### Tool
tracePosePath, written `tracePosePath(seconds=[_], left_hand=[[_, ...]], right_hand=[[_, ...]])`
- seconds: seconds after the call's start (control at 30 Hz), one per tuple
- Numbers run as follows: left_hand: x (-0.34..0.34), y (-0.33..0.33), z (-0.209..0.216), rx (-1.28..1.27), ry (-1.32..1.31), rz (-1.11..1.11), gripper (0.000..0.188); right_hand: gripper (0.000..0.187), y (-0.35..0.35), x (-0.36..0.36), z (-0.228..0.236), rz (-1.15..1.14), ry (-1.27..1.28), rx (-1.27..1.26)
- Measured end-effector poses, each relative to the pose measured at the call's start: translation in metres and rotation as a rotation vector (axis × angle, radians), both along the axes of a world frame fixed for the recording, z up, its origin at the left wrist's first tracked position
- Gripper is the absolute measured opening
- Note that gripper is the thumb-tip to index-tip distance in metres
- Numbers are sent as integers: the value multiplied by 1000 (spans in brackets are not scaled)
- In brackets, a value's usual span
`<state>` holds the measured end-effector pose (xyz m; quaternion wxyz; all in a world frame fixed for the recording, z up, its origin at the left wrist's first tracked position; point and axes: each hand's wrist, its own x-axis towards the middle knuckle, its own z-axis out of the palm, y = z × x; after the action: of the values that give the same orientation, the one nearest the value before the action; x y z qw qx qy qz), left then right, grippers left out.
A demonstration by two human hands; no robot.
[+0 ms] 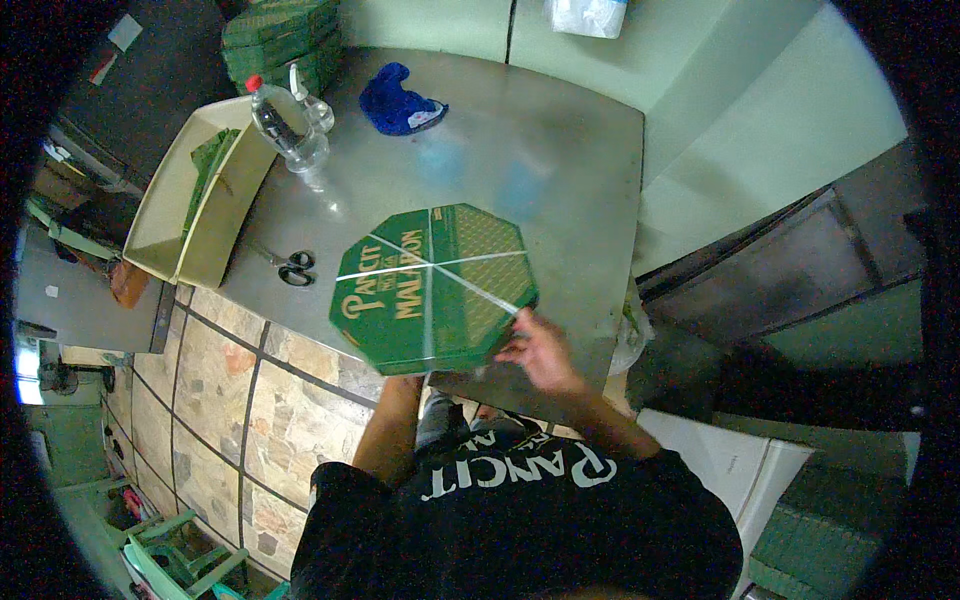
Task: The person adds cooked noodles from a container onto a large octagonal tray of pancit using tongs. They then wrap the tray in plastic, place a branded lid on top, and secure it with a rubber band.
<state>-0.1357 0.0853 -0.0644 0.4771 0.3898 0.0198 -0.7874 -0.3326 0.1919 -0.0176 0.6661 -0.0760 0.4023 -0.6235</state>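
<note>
A green octagonal cardboard box (480, 325) with light printing is tilted over the near part of the metal table. White plastic string (470, 282) crosses its lid in several directions, meeting near the middle. At the box's near right corner, the thumb and fingers of my right hand (540, 350) pinch the end of one strand. My left forearm (396, 415) reaches under the near edge of the box, which hides that hand's fingers. Left of the box, black-handled scissors (296, 268) lie on the table.
The metal table (590, 190) also bears a blue cloth (398, 102), a clear red-capped bottle (280, 122) and a spray bottle (316, 108). A cream bin (150, 225) with green leaves stands at the left edge. Green boxes (280, 40) are stacked behind.
</note>
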Motion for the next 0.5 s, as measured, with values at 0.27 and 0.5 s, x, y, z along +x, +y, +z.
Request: tracePosePath(seconds=[0.27,0.5], left_hand=[[26,124,-22,-361,-565,-576,26],[30,64,32,-894,-1133,-1087,26]], right_hand=[[23,9,86,-45,233,623,-199],[19,22,38,-85,545,478,-137]])
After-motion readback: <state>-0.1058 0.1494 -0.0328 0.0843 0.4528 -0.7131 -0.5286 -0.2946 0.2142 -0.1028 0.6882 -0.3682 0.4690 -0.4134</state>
